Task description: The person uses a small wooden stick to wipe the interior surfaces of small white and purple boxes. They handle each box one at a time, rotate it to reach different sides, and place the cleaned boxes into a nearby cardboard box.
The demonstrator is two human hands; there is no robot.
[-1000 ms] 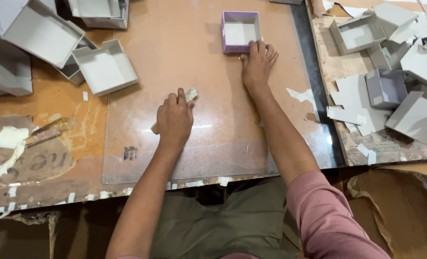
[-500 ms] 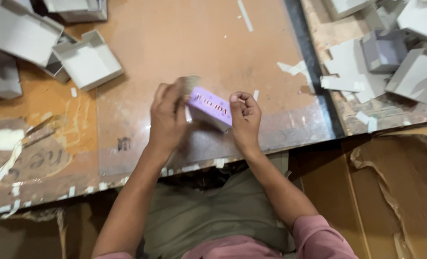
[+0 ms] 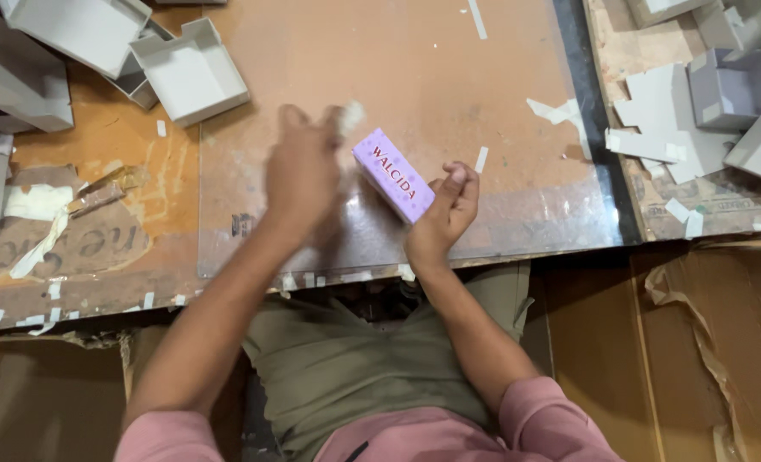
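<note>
My right hand (image 3: 443, 214) grips a small lilac box (image 3: 393, 174) with red print on its side, tilted, just above the near part of the clear sheet (image 3: 517, 214) on the table. My left hand (image 3: 303, 175) is blurred with motion right beside the box's left end, and its fingers pinch a small pale scrap, perhaps tape or cloth (image 3: 351, 114). Whether that scrap touches the box cannot be told.
Open grey cardboard trays (image 3: 191, 73) and box parts (image 3: 21, 60) crowd the back left. More grey cut-outs and folded boxes (image 3: 722, 94) pile up at the right. White paper scraps (image 3: 556, 111) lie scattered on the sheet. Brown cardboard (image 3: 680, 359) lies below the table's edge.
My right hand reached to the lilac box at the far side, brought it near and turned it on its side. My left hand lifted with the pale scrap to the box.
</note>
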